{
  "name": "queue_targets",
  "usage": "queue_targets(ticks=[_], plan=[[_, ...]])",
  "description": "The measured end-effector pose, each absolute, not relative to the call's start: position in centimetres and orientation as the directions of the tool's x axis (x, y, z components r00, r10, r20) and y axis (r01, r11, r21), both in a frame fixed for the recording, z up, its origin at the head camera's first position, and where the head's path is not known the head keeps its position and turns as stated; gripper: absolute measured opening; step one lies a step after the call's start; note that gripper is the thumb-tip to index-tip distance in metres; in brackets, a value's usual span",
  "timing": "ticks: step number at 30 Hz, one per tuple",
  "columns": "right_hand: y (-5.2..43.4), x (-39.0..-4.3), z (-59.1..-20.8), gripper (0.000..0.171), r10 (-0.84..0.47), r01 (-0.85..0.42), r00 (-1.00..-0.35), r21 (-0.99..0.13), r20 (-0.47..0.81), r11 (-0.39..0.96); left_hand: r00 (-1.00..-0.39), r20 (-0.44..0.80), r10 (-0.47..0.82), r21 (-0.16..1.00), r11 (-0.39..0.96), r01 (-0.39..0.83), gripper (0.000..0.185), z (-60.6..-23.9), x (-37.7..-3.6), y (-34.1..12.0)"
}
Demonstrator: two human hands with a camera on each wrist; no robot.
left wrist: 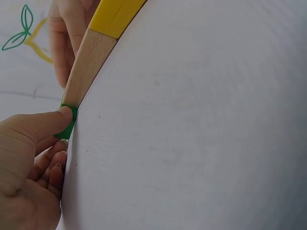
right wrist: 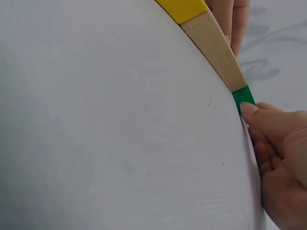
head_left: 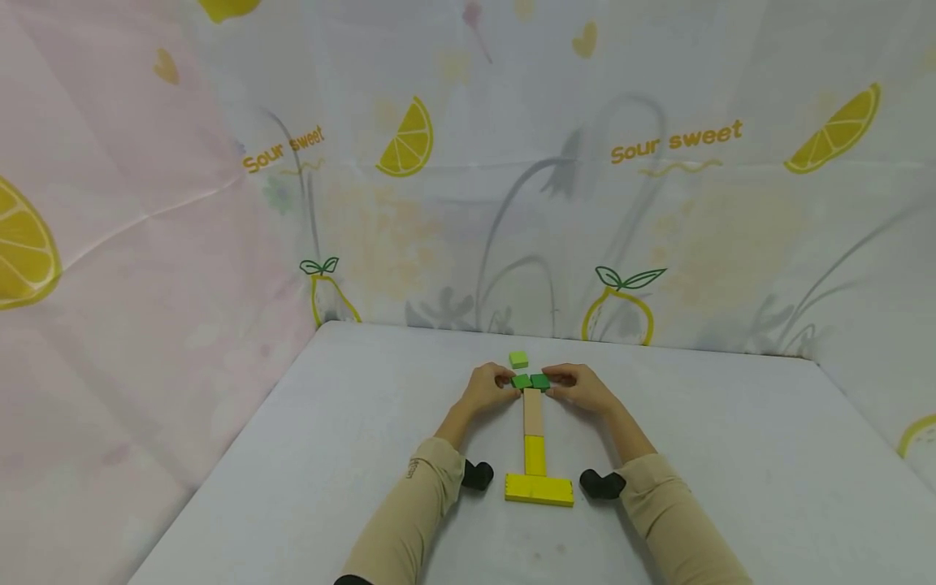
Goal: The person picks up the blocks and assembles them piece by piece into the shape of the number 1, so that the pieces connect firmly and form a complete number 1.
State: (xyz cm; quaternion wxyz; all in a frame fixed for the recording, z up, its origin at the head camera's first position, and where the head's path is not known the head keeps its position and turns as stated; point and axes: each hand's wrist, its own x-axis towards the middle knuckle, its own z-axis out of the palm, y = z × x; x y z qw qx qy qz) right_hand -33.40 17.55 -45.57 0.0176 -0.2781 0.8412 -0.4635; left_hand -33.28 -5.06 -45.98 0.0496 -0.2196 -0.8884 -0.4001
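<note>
Your left hand (head_left: 488,388) and right hand (head_left: 581,387) each pinch a small dark green block (head_left: 530,381); these blocks look light, hard and smooth, so hold their flat sides.

White table (head_left: 731,455) w/ lemon-print cloth walls (head_left: 512,203) around.

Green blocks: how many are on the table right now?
3. Two dark green blocks sit side by side at the wooden block's far end, between both hands; a light green block lies just beyond. None seem hidden.
</note>
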Motion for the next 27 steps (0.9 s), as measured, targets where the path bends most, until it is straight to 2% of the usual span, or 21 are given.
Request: queue_targets(ticks=[27], plan=[[17.32,-33.35,-45.76,0.038,-0.465,-0.452,-0.854,-0.777,0.234,0.438,-0.873,0.317,0.371,0.663,0.571,0.484,0.030,-46.19,-33.09,-4.95]])
